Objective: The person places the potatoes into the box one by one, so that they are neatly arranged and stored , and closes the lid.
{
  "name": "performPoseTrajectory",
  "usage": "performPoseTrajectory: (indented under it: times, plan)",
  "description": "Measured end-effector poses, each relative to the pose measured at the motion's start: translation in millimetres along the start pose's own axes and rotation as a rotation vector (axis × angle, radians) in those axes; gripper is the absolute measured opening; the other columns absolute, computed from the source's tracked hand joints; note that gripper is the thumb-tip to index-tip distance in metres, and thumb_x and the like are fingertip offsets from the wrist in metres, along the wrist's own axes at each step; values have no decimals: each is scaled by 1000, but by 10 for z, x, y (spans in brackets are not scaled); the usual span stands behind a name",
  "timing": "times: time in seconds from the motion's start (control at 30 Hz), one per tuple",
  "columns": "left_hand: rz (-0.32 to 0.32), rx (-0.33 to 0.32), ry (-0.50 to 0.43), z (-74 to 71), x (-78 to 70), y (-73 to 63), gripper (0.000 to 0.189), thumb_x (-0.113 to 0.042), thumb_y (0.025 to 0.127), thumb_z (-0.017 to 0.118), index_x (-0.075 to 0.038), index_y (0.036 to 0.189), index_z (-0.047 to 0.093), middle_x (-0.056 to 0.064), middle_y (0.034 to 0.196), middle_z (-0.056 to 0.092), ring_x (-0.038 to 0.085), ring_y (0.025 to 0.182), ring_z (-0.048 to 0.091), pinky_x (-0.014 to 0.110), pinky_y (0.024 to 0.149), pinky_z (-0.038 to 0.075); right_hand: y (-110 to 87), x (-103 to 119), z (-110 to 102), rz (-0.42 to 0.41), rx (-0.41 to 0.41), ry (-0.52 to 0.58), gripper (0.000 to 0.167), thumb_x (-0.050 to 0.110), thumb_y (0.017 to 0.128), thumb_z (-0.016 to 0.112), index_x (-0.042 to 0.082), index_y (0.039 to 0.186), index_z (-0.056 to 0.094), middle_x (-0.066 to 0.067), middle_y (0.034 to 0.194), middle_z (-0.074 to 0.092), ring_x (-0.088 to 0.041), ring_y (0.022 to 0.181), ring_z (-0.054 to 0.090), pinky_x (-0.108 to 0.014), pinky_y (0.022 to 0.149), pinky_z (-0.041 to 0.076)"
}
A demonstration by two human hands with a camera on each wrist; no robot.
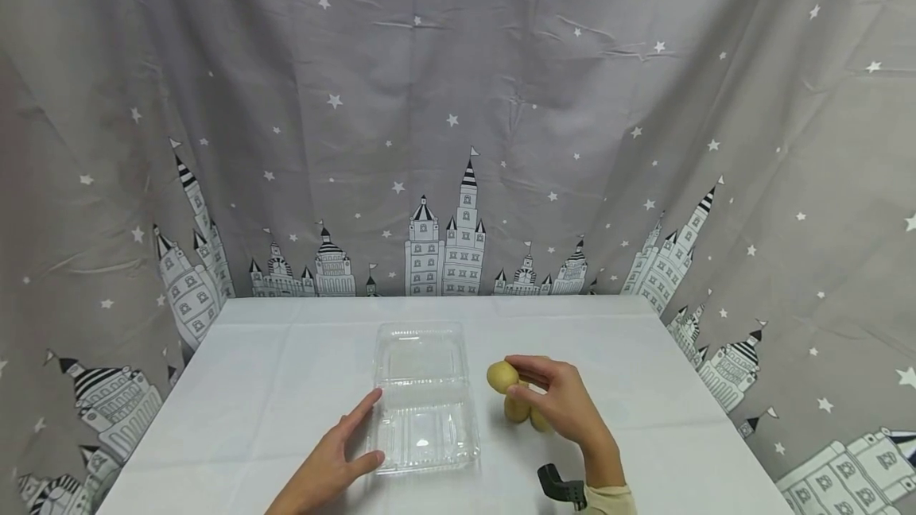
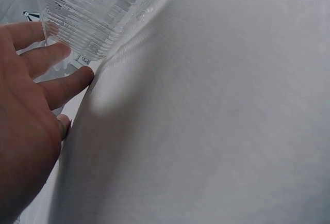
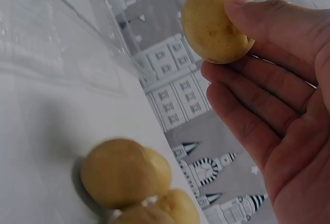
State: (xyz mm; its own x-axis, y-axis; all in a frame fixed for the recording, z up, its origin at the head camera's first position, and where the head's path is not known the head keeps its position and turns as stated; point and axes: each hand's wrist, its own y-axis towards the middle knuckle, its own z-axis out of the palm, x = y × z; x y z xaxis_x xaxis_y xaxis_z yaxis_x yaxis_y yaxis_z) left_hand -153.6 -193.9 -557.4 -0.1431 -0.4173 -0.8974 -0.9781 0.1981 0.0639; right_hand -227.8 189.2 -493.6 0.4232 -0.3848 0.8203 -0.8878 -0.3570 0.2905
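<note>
potatoes are what the hands are busy with at this white-clothed counter (image 1: 272,372). the right hand (image 1: 561,404) pinches one small round yellow potato (image 1: 502,376) between thumb and fingertips, lifted clear of the cloth; the wrist view shows the thumb (image 3: 258,15) pressed on its top and the fingers cupped loosely beneath, a light hold that suits something small and smooth. below that hand a little heap of similar yellow potatoes (image 3: 131,180) lies on the counter, touching one another, partly hidden behind the hand in the head view.

just left of them sits an open clear plastic clamshell box (image 1: 424,396), lid folded back flat toward the curtain, both halves showing nothing inside. the left hand (image 1: 332,463) lies flat with fingers straight, holding nothing; its fingertips (image 2: 82,74) touch the near corner of the box, seemingly steadying the light plastic so it does not slide.

behind everything hangs a grey curtain printed with white stars and castles (image 1: 458,141), wrapping round both sides of the counter.
</note>
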Motion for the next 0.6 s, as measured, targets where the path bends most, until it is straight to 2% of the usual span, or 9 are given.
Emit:
performPoseTrajectory:
  times: [0.17, 0.33, 0.6]
  plan:
    - [-14, 11, 1, -1, 4, -2, 92, -23, 90, 83, -12, 170, 40, 22, 176, 34, 52, 165, 22, 80, 131, 6, 79, 66, 154, 11, 45, 30, 45, 16, 96, 86, 5, 137, 75, -12, 133, 79, -30, 125, 76, -44, 108, 62]
    - [0, 13, -5, 0, 15, 0, 91, -22, 91, 82, -11, 170, 40, 22, 177, 34, 50, 165, 21, 81, 131, 5, 110, 107, 313, 11, 98, 48, 45, 19, 96, 86, 5, 137, 75, -10, 134, 79, -32, 125, 77, -40, 109, 63]
    - [-1, 17, -17, -7, 19, -7, 93, -21, 89, 83, -11, 170, 39, 22, 177, 33, 49, 165, 21, 79, 132, 4, 149, 132, 563, -39, 159, 97, 42, 20, 97, 85, 5, 136, 76, -11, 134, 79, -31, 124, 77, -41, 110, 62]
